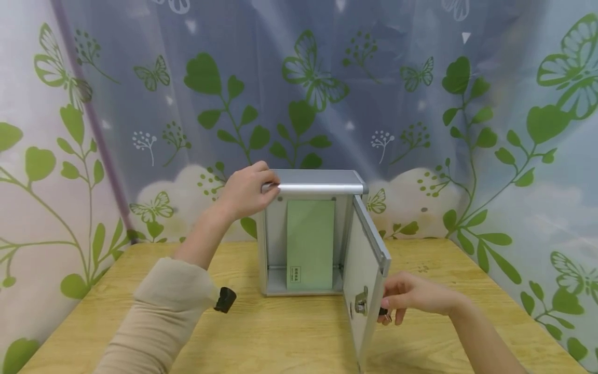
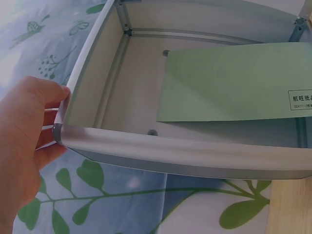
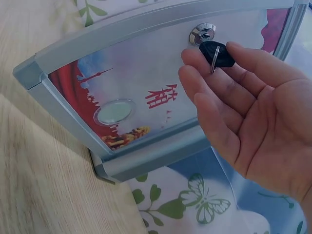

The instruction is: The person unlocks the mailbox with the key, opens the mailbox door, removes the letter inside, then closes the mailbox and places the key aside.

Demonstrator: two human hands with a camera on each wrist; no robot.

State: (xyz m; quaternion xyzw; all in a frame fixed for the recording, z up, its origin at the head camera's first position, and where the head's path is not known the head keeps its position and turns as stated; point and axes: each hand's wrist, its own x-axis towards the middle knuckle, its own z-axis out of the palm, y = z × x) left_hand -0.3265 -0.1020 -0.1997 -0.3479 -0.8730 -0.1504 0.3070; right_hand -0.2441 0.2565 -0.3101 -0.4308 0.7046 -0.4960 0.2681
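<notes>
A silver metal-framed box (image 1: 315, 179) stands upright on the table with its door (image 1: 366, 270) swung out to the right. Inside leans a green envelope-like paper (image 1: 310, 244) with a small printed label. My left hand (image 1: 248, 189) grips the box's top left corner, thumb at the front edge and fingers around the outside. On the door's outer face, my right hand (image 3: 243, 102) pinches the black head of a key (image 3: 217, 53), which sits in the round lock (image 3: 203, 34). A metal ring hangs from the key. The lock's latch (image 1: 361, 301) shows on the door's inner side.
The wood-grain table (image 1: 243, 337) lies under the box. Behind and at both sides hangs a curtain (image 1: 233, 130) printed with leaves and butterflies. A black clip-like piece (image 1: 225, 299) is by the left sleeve. The door reaches toward the table's near side.
</notes>
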